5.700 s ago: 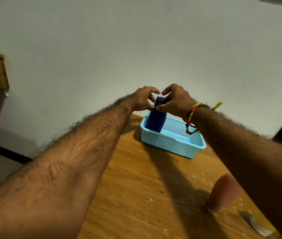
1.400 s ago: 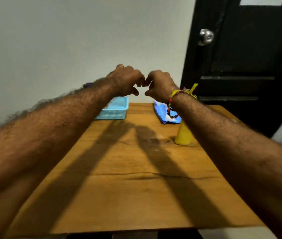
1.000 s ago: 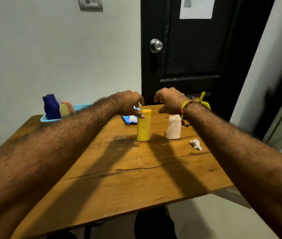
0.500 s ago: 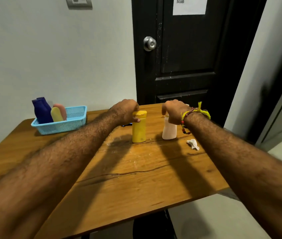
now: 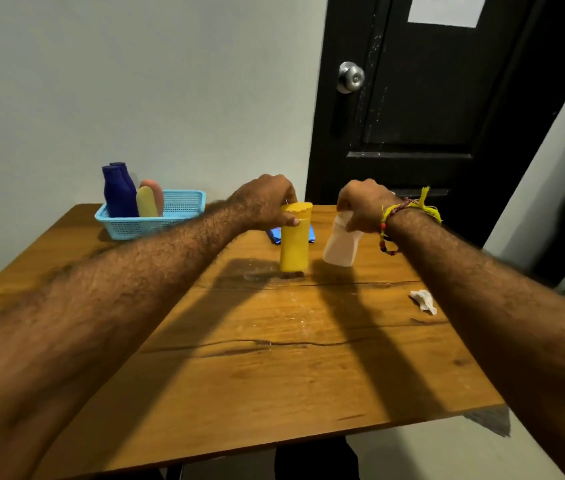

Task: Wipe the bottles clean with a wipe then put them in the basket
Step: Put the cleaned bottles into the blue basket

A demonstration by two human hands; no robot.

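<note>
**Two bottles in two hands**

The left hand (image 5: pixel 267 202) curls around the top of the yellow bottle (image 5: pixel 294 237), which stands straight up on the table (image 5: pixel 274 358). The right hand (image 5: pixel 364 204) grips the white bottle (image 5: pixel 340 245), tilted with its bottom off the wood. Far to the left hand's left, the basket (image 5: pixel 177 216) holds four bottles. A crumpled wipe (image 5: pixel 423 300) lies under the right forearm, near the table edge.

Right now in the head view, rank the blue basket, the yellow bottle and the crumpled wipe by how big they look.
1. blue basket, though it sits farthest away
2. yellow bottle, held by the left hand
3. crumpled wipe, clearly smallest
</note>
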